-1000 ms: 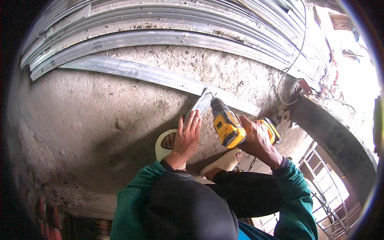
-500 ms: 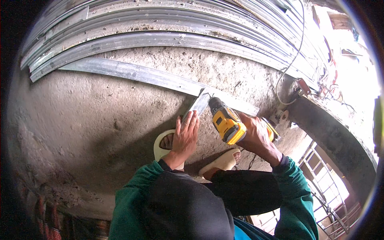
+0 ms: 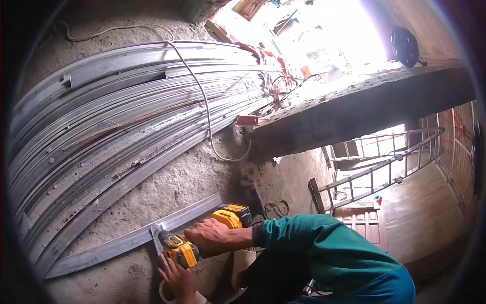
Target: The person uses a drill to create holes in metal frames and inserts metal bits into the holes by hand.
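1. Two metal pieces meet on the floor: a short metal piece (image 3: 156, 238) runs from the near side of the long metal strip (image 3: 191, 212), its far end reaching the strip right of the middle.
2. The right hand (image 3: 208, 237), on the strip's near side, is closed around the grip of a yellow drill (image 3: 180, 250), nose pointed toward that junction.
3. The left hand (image 3: 178, 278), farther from the strip, has its fingers nearly straight at the short piece's near end; whether it pinches cannot be told.
4. The pieces are laid together; work at the junction looks underway, not finished. Any hole or screw there is hidden.
5. Beyond the strip, the stacked profiles (image 3: 91, 109) lie unassembled.
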A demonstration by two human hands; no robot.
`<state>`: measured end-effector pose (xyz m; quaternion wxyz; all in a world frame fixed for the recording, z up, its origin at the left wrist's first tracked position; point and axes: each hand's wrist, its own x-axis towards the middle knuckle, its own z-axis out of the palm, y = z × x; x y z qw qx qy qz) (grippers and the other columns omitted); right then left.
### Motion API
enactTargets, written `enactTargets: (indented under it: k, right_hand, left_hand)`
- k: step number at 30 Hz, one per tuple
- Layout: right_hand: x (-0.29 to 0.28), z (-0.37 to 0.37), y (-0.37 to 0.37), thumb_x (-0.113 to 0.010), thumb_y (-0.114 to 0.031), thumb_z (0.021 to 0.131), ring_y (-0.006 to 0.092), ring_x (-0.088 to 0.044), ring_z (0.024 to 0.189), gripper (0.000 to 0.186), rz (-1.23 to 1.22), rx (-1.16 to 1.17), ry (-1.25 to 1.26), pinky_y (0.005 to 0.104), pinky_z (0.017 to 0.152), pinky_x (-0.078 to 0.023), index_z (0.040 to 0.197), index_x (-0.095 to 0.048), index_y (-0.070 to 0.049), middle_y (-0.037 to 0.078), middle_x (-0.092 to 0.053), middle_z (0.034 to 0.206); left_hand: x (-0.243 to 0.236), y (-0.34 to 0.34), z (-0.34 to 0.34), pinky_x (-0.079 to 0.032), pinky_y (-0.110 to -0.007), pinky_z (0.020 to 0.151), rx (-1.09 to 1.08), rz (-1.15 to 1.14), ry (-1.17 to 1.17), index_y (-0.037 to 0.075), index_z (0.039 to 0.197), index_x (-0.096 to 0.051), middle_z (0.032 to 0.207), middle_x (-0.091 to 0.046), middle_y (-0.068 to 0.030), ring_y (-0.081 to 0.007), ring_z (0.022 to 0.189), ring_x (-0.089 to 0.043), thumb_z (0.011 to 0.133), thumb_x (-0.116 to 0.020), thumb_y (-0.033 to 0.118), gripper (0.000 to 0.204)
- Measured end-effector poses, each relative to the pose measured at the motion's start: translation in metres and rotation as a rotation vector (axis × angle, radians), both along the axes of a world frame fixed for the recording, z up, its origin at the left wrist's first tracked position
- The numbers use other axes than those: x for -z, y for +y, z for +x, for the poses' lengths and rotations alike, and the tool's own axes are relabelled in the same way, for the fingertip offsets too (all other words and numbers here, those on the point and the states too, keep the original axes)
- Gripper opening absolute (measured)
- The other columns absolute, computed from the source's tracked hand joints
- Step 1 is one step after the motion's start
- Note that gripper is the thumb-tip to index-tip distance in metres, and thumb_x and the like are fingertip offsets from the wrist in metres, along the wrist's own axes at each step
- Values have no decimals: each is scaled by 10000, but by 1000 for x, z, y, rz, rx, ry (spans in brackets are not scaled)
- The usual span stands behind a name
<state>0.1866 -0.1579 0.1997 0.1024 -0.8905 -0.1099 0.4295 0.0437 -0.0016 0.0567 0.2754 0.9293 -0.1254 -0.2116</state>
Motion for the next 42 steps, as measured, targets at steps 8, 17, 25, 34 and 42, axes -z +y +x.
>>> enactTargets:
  k: [8, 17, 25, 34, 42]
  right_hand:
    - [4, -3, -5, -666, -168, 668, 353, -640, 714, 324, 40, 12, -21, 443, 582, -497, 943, -557, -36, 176, -621, 735]
    - [19, -13, -5, -555, -196, 800, 289, -662, 657, 279, 35, -175, -54, 403, 544, -514, 1051, -572, -78, 127, -639, 704]
    - [-1, -12, 0, -682, -196, 673, 321, -624, 574, 345, -104, -192, -90, 424, 507, -470, 946, -541, -39, 144, -617, 657]
    - [-15, -26, -13, -690, -190, 652, 339, -593, 549, 366, 220, -34, -174, 426, 518, -453, 949, -545, -33, 158, -589, 622]
    - [-8, -65, -61, -742, -227, 638, 358, -632, 650, 596, 321, 69, -175, 422, 595, -489, 1167, -520, -65, 189, -631, 718]
  left_hand:
    - [-6, 5, 3, -227, -587, 1060, 72, 29, 110, -60, 1034, -555, 1420, -331, -245, -340, 1406, -147, 746, -652, 233, 422]
    - [12, 12, -14, -275, -572, 1026, 11, 38, -63, -36, 1231, -488, 1415, -348, -195, -326, 1387, -213, 765, -600, 226, 546]
    - [3, 1, 4, -294, -554, 1012, -66, 15, -69, -23, 1347, -373, 1474, -290, -159, -277, 1385, -245, 793, -501, 144, 593]
    - [7, 3, -4, -249, -559, 1044, -54, 3, -88, -46, 1365, -350, 1487, -246, -185, -294, 1389, -218, 854, -441, 105, 541]
    - [-9, 24, 3, -302, -482, 1056, -73, -342, 50, -38, 1296, -426, 1318, -479, -210, -332, 1231, -456, 788, -646, 267, 632]
